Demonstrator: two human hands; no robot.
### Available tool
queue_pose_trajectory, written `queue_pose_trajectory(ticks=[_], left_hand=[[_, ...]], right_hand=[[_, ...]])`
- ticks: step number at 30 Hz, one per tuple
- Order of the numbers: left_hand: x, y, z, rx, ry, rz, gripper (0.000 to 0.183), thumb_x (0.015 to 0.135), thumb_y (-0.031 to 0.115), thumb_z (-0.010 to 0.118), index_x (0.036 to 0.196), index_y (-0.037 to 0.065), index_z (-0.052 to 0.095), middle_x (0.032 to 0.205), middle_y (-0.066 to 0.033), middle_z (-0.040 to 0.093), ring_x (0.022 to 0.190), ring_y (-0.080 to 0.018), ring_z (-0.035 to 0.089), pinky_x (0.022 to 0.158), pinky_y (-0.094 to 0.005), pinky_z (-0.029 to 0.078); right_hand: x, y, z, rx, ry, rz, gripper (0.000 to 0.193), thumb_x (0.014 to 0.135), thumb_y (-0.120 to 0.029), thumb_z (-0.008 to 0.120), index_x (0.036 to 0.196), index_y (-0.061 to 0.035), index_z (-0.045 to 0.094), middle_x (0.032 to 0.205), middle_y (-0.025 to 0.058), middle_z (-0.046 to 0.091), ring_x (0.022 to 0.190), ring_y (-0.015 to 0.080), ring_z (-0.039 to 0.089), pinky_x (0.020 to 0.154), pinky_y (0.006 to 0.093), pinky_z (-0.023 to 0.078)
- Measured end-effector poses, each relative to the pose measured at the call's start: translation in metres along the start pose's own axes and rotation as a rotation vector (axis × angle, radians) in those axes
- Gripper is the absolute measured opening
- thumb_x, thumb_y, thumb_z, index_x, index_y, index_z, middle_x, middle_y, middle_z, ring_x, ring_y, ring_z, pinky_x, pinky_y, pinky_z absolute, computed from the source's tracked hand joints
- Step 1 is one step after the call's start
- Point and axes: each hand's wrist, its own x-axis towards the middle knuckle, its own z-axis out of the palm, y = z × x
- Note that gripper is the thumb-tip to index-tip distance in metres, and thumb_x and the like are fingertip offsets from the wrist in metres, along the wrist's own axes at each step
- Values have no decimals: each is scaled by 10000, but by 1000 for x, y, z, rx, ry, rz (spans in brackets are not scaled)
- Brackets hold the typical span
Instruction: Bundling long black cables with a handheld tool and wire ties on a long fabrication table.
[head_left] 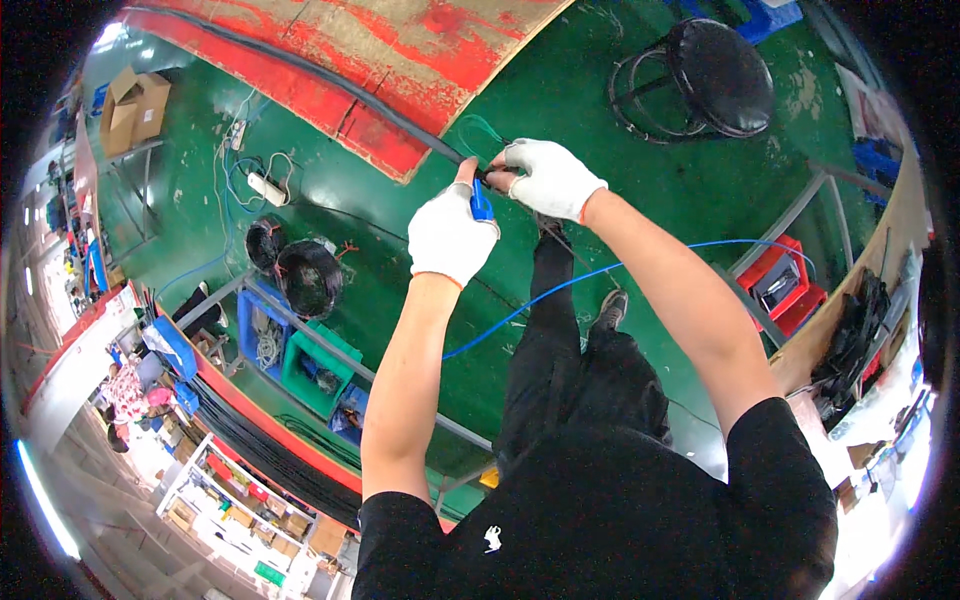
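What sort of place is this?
Probably a factory or workshop: there are black coils, a bundle of long black strands, and a dark cable lying along a worn red work surface.

Workshop with black coils (pixel 312 276), bins (pixel 294 364)

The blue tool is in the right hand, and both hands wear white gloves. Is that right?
Not quite: the head view shows the blue tool in the left hand, not the right hand. Both hands do wear white gloves.
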Motion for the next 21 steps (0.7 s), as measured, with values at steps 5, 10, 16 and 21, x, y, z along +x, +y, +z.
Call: queue_pose_trajectory(ticks=[5,10,16,21], left_hand=[[-4,-3,-1,-77,10,-13,840,761,185,768,1552,203,484,1010,-209,743,925,-406,729,857,-467,576],[-6,-5,0,-91,14,-39,862,763,187,773,1570,221,471,994,-204,743,906,-396,735,843,-460,574],[-6,-4,1,-125,26,-38,848,759,178,771,1558,208,486,1006,-204,742,918,-395,733,848,-454,571],[-7,-5,1,-108,-3,-44,813,764,192,762,1536,166,505,1070,-214,744,984,-403,725,887,-456,574]], right_hand=[[12,47,9,96,48,-73,225,907,-250,687,1054,-98,764,1132,159,684,1072,334,678,952,401,541],[-15,35,2,119,150,-126,174,858,-200,754,1006,-110,759,1117,140,665,1099,349,657,978,398,524],[-9,7,-15,79,6,-187,246,868,-282,787,1080,-158,773,1252,195,587,1133,399,629,994,437,513],[4,3,-18,-25,-131,-179,293,899,-329,762,1145,-168,755,1297,231,565,1159,438,617,1011,470,505]])
